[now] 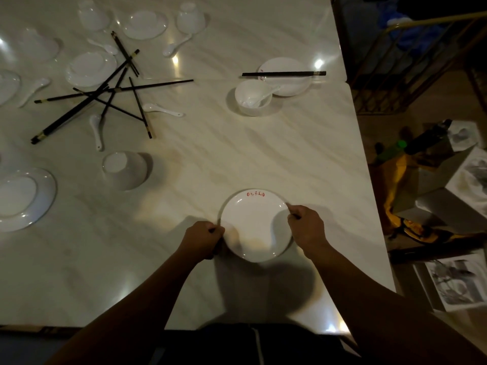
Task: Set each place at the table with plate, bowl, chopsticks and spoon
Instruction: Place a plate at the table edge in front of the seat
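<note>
A white plate (254, 222) with a small red mark on its far rim lies on the marble table (237, 159) near the front edge. My left hand (203, 239) grips its left rim and my right hand (305, 226) grips its right rim. Further back on the right stands a set place: a plate (292, 83) with black chopsticks (283, 73) across it and a bowl (251, 100) holding a spoon (259, 97). At the left lies a heap of black chopsticks (105, 98), loose spoons (162, 109) and an upturned bowl (123, 169).
More white plates (25, 197) and upturned bowls (190, 18) are scattered over the far left of the table. Right of the table's edge are a metal chair frame (411, 67), a yellow bag (395, 196) and boxes (458, 191) on the floor.
</note>
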